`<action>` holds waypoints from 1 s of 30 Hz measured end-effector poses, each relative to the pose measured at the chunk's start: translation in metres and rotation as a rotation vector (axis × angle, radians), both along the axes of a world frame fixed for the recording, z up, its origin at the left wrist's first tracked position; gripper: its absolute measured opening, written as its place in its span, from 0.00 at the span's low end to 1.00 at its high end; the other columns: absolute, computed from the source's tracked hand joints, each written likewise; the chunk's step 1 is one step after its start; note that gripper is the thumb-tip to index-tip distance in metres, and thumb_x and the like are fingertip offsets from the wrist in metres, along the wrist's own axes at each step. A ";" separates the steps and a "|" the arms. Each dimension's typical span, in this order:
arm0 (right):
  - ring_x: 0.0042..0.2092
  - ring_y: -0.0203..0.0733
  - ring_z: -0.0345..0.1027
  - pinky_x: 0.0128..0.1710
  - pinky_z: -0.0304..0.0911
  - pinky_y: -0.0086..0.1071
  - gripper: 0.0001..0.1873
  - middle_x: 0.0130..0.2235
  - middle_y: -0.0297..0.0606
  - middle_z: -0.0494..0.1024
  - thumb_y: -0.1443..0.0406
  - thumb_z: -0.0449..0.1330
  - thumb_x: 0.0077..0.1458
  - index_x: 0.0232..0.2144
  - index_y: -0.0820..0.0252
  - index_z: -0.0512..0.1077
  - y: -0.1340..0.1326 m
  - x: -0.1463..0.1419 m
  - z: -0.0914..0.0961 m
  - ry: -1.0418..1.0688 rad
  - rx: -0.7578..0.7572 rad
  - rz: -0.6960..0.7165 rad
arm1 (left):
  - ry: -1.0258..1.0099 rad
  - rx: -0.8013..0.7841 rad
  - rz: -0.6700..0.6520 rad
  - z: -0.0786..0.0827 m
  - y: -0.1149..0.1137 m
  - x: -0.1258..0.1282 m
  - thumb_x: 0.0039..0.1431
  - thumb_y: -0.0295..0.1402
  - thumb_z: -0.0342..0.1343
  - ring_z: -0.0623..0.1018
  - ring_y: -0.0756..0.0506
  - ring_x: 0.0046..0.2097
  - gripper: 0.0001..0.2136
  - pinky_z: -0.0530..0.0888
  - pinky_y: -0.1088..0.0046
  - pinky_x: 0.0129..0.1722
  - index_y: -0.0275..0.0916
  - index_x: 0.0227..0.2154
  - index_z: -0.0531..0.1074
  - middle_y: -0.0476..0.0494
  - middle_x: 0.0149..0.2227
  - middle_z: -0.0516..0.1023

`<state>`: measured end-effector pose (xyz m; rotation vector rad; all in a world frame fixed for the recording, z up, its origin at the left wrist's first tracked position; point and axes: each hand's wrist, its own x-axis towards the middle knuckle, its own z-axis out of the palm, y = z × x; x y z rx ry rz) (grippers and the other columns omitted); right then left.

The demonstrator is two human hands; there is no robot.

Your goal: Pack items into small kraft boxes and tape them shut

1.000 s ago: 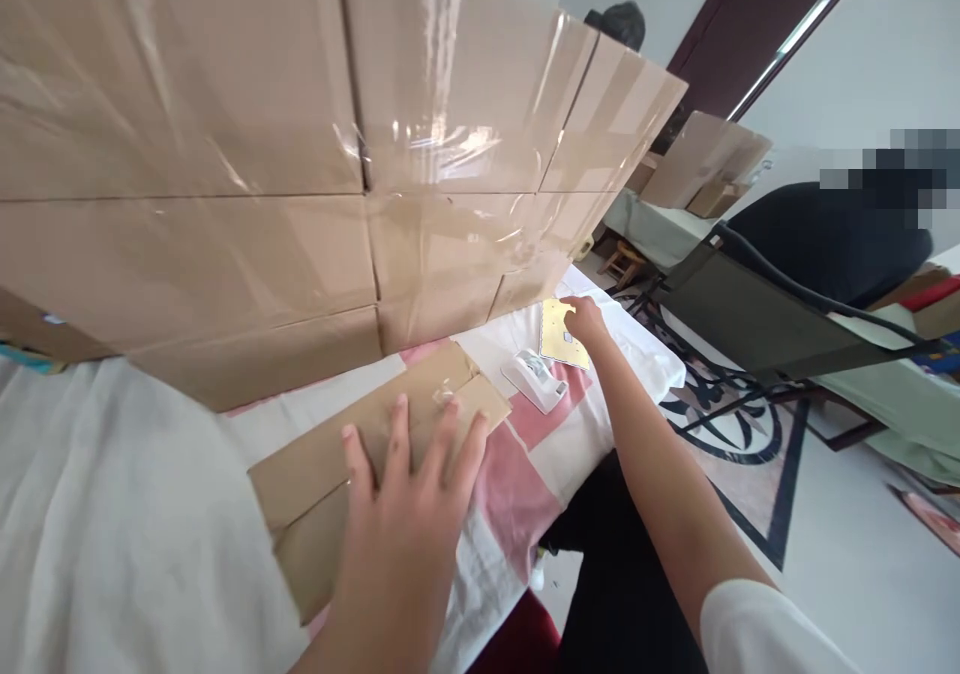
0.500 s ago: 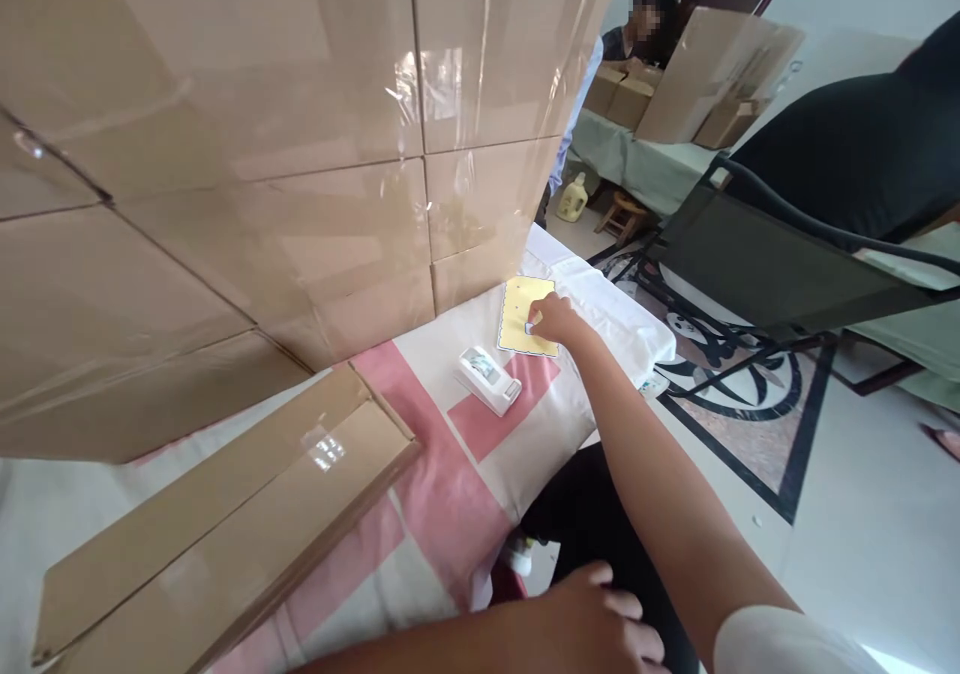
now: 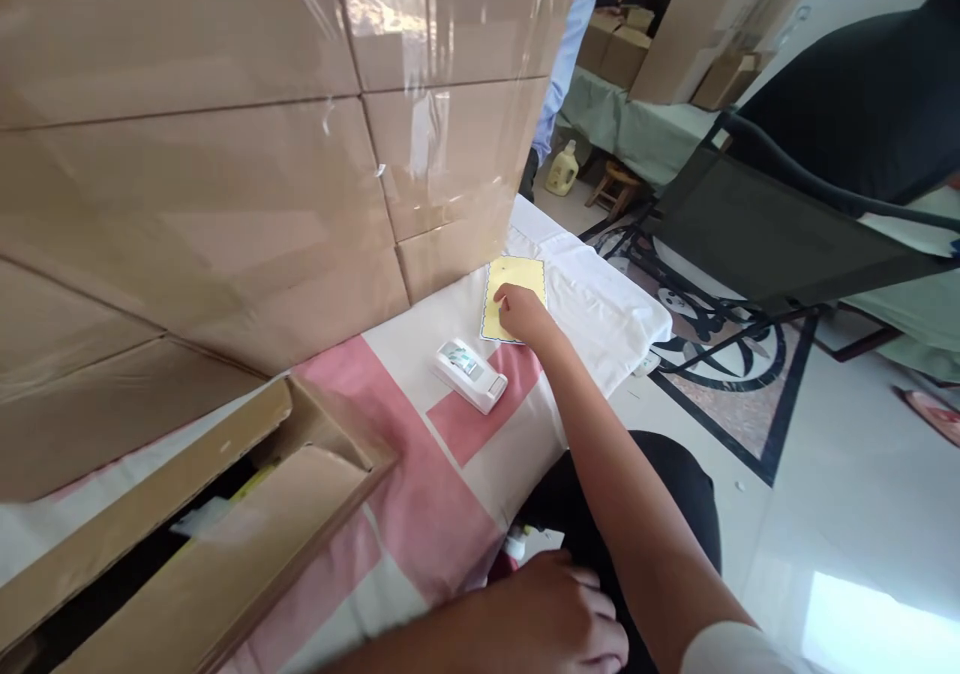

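Note:
My right hand is over a pale yellow card with a scalloped dark edge, its fingers curled and pinched together. Anything between those fingers is hidden. Just nearer on the pink and cream cloth lies a white device with a small screen or picture on top. My left hand rests at the bottom over my dark-trousered leg, holding nothing I can see, its fingers loosely bent and a little apart. Left of it is a long cardboard box, its top flaps parted, with something yellow and clear tape showing in the dark gap.
A wall of taped cartons rises behind the cloth. To the right stands a dark folding chair. Further back are a yellow jug, a wooden stool, a table with cardboard boxes, and two people partly visible.
The long box's flaps, closed before, now stand apart. My right hand's small pale item no longer shows, and the hand sits lower on the card. The view has shifted slightly.

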<state>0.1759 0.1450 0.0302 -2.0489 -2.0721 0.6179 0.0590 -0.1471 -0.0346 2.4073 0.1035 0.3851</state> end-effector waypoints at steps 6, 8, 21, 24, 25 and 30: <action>0.40 0.46 0.66 0.34 0.58 0.33 0.21 0.40 0.42 0.74 0.78 0.56 0.45 0.42 0.58 0.71 -0.004 0.010 0.000 0.000 -0.022 0.023 | 0.060 -0.020 -0.010 0.008 0.005 -0.003 0.71 0.40 0.49 0.75 0.49 0.41 0.10 0.65 0.66 0.37 0.43 0.39 0.71 0.54 0.38 0.81; 0.38 0.45 0.64 0.32 0.56 0.33 0.17 0.40 0.41 0.73 0.78 0.56 0.45 0.37 0.58 0.69 -0.004 0.012 0.002 0.001 -0.035 0.032 | 0.064 -0.027 0.001 0.010 0.006 -0.004 0.71 0.40 0.49 0.75 0.49 0.41 0.09 0.65 0.66 0.37 0.43 0.39 0.71 0.54 0.37 0.80; 0.36 0.44 0.62 0.33 0.54 0.34 0.16 0.37 0.38 0.71 0.75 0.54 0.53 0.43 0.56 0.69 -0.007 0.016 0.004 0.084 -0.018 0.080 | 0.111 -0.007 0.053 0.000 0.003 -0.004 0.70 0.42 0.47 0.75 0.47 0.40 0.10 0.63 0.64 0.35 0.44 0.40 0.69 0.54 0.37 0.78; 0.34 0.42 0.61 0.31 0.52 0.34 0.10 0.35 0.38 0.69 0.76 0.54 0.52 0.33 0.57 0.67 -0.009 0.017 0.005 0.108 -0.009 0.093 | 0.138 -0.003 0.064 0.000 0.003 -0.004 0.71 0.41 0.47 0.76 0.46 0.40 0.10 0.63 0.64 0.35 0.43 0.40 0.69 0.53 0.37 0.78; 0.34 0.42 0.60 0.31 0.51 0.34 0.09 0.34 0.38 0.69 0.77 0.54 0.52 0.30 0.58 0.65 -0.010 0.017 0.005 0.116 -0.004 0.094 | 0.143 -0.004 0.064 0.000 0.003 -0.004 0.71 0.41 0.48 0.76 0.46 0.40 0.10 0.63 0.64 0.35 0.43 0.40 0.70 0.53 0.37 0.78; 0.34 0.38 0.61 0.34 0.55 0.33 0.11 0.39 0.38 0.68 0.76 0.55 0.55 0.26 0.58 0.61 -0.010 0.014 0.011 0.180 0.035 0.127 | 0.171 -0.014 0.058 0.003 0.004 -0.003 0.70 0.41 0.49 0.77 0.46 0.40 0.09 0.64 0.65 0.34 0.43 0.41 0.71 0.52 0.37 0.79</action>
